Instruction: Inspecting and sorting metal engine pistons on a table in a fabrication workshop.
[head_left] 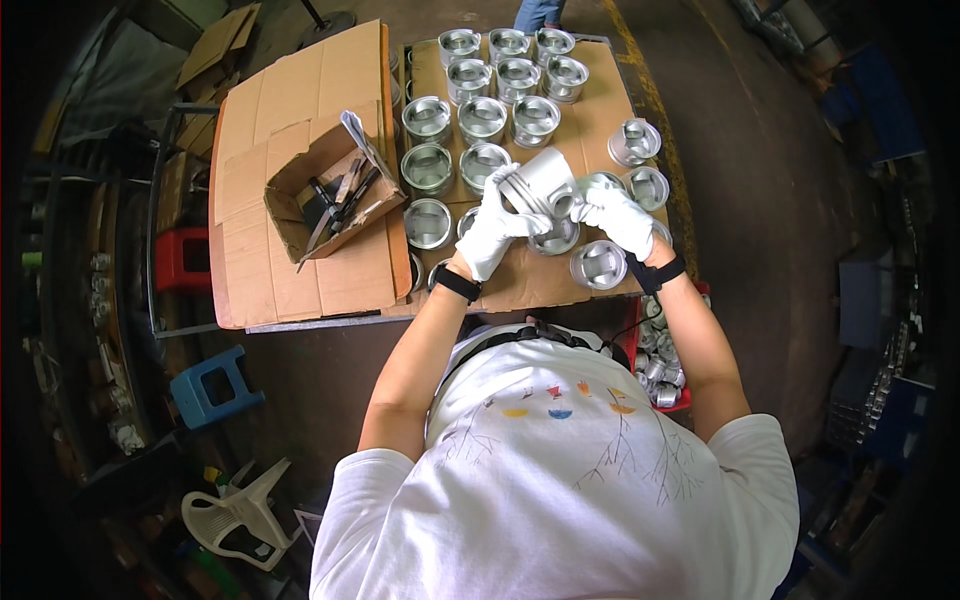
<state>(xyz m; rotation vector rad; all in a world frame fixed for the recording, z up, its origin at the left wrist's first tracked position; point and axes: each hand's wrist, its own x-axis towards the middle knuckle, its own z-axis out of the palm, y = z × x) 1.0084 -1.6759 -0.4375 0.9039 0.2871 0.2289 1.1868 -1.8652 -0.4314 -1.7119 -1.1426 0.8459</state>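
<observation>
In my white-gloved left hand (489, 232) is a silver metal piston (541, 182), tilted, its ring grooves towards the hand and its pin hole towards the right. My right hand (617, 213), also gloved, is closed with bent fingers beside that pin hole. Whatever its fingertips may pinch is too small to make out. Beneath and around both hands, more pistons stand on the cardboard-covered table (590, 115). One piston (598, 265) sits just below my right hand, and another piston (428, 224) is left of my left hand.
Rows of pistons (482, 120) fill the table's far part. On the left, an open cardboard box (290, 205) holds dark-handled tools. A red crate (684, 400) of metal parts is below the table's right corner. A blue stool (215, 388) and a white chair (235, 515) stand lower left.
</observation>
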